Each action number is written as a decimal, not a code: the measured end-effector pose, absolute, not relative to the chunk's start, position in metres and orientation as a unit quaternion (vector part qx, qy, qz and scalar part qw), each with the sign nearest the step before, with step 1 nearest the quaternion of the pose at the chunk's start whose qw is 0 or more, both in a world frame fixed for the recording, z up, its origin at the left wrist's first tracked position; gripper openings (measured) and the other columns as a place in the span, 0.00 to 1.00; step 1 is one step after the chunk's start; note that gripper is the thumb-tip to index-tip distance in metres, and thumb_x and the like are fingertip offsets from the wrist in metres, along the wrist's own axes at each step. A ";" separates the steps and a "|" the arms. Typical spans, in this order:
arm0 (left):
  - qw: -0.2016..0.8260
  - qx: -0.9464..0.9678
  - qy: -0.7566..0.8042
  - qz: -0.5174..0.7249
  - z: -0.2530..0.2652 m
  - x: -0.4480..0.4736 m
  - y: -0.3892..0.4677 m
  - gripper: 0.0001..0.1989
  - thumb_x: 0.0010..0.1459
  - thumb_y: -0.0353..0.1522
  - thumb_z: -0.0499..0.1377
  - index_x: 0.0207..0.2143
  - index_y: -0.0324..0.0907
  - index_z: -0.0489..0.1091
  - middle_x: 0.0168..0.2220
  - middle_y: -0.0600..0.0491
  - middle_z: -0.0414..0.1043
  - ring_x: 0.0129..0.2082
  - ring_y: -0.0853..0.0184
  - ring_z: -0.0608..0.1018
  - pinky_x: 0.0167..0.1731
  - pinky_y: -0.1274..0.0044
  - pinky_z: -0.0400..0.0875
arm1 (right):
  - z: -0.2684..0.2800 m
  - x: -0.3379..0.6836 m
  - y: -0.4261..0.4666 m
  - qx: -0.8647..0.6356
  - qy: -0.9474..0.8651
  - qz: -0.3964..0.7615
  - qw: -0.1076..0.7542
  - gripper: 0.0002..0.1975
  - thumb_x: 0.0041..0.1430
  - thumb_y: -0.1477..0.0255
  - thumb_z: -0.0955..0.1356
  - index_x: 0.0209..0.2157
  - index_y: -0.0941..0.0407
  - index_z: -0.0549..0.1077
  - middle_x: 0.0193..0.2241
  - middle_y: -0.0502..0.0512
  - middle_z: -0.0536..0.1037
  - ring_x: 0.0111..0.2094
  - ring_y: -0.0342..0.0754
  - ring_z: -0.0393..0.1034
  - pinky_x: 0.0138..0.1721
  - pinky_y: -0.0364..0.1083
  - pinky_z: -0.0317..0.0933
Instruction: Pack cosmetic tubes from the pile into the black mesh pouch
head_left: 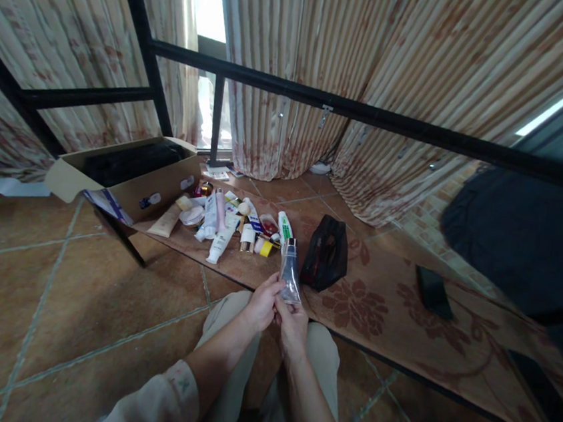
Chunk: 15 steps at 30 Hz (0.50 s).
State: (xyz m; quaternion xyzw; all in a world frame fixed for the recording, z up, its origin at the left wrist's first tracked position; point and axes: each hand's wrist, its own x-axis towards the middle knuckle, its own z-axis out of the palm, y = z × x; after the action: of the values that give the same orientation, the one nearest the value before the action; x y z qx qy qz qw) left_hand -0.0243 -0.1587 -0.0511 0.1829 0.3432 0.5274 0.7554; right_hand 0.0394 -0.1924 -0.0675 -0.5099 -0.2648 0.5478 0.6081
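Both my hands hold a silvery-grey squeeze tube (290, 272), its cap pointing away from me. My left hand (265, 300) grips its left side near the flat end. My right hand (292, 323) pinches the flat end from below. Beyond the tube, a white and green tube (284, 226) lies on the low bench. Right of my hands stands a black mesh bag (326, 252). To the left is a pile with a white tube (223, 238), a pink tube (220, 210), a yellow-capped bottle (262, 246) and a beige tube (164, 220).
An open cardboard box (127, 188) with something black inside sits at the bench's left end. A dark phone (434, 292) lies on the patterned bench cover (356, 306) at right. A black metal frame (274, 86) crosses before the curtains (310, 33).
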 end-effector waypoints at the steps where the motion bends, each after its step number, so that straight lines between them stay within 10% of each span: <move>1: 0.758 0.184 0.344 0.523 -0.052 -0.025 -0.158 0.16 0.47 0.34 0.63 0.40 0.40 0.67 0.20 0.59 0.66 0.14 0.76 0.65 0.14 0.84 0.54 | -0.068 0.039 -0.193 -0.509 -0.267 0.548 0.608 0.18 0.39 0.63 0.75 0.30 0.59 0.74 0.17 0.46 0.72 0.17 0.40 0.64 0.19 0.39 0.57; 15: 0.787 0.215 0.341 0.467 -0.042 -0.031 -0.161 0.16 0.49 0.33 0.58 0.43 0.43 0.64 0.14 0.64 0.56 0.09 0.75 0.56 0.07 0.84 0.53 | -0.069 0.045 -0.195 -0.535 -0.332 0.498 0.597 0.27 0.56 0.49 0.63 0.18 0.57 0.69 0.12 0.48 0.66 0.14 0.40 0.56 0.17 0.41 0.50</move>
State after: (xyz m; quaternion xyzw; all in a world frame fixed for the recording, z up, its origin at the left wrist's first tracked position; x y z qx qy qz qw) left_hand -0.0308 -0.1606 -0.0417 0.2147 0.3411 0.4672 0.7869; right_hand 0.0450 -0.1953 -0.0687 -0.5349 -0.3318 0.4978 0.5966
